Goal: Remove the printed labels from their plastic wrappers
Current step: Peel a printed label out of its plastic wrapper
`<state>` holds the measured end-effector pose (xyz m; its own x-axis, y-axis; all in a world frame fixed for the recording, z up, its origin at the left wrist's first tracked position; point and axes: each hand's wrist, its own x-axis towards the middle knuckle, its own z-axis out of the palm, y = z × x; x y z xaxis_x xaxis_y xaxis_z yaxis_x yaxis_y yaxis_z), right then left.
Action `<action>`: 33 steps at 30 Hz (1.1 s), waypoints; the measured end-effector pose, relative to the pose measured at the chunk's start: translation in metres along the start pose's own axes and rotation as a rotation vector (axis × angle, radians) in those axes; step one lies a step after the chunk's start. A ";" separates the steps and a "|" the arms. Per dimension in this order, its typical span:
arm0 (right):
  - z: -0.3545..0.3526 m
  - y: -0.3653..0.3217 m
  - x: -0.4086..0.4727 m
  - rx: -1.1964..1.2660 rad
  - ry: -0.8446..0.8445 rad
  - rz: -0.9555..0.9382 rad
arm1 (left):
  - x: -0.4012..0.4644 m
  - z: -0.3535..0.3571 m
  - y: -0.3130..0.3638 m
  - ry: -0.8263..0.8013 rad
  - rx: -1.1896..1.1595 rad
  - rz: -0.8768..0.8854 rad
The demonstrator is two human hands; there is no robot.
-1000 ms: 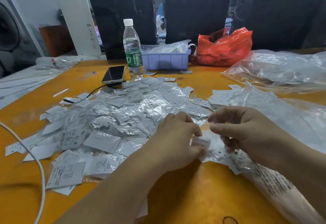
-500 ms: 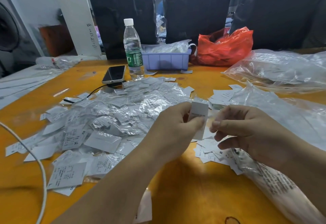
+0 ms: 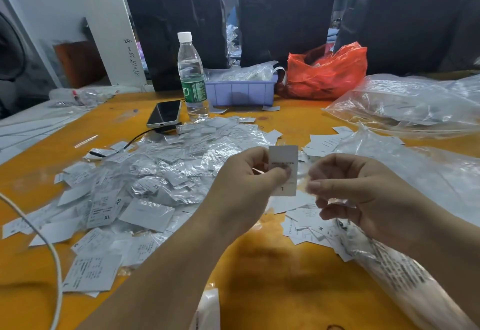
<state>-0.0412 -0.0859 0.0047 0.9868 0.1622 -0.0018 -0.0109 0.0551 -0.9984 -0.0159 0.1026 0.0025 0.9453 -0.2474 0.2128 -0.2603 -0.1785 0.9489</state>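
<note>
We are pinching a label [image 3: 283,168] in our left hand [image 3: 249,181], right hand [image 3: 363,194] gripping clear wrapper [image 3: 302,171], wrapped pile [image 3: 161,173] beside, bottle [image 3: 192,77] and phone [image 3: 165,114] standing behind.

phone [image 3: 165,114] left of bottle [image 3: 192,77] — tray [image 3: 240,92] right, label heap [image 3: 155,173] in front.

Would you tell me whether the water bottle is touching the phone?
Apart. The head view shows bare orange table between the water bottle base and the phone.
</note>
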 end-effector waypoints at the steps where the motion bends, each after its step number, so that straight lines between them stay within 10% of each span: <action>1: 0.000 0.000 0.000 0.001 -0.002 0.004 | 0.001 -0.001 0.000 0.014 -0.039 -0.003; 33: 0.007 -0.001 -0.004 -0.263 0.123 -0.095 | -0.006 -0.004 0.009 0.147 -0.112 0.100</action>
<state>-0.0463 -0.0802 0.0058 0.9937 0.0469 0.1017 0.1089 -0.1954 -0.9746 -0.0233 0.1066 0.0107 0.9365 -0.1151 0.3314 -0.3387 -0.0507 0.9395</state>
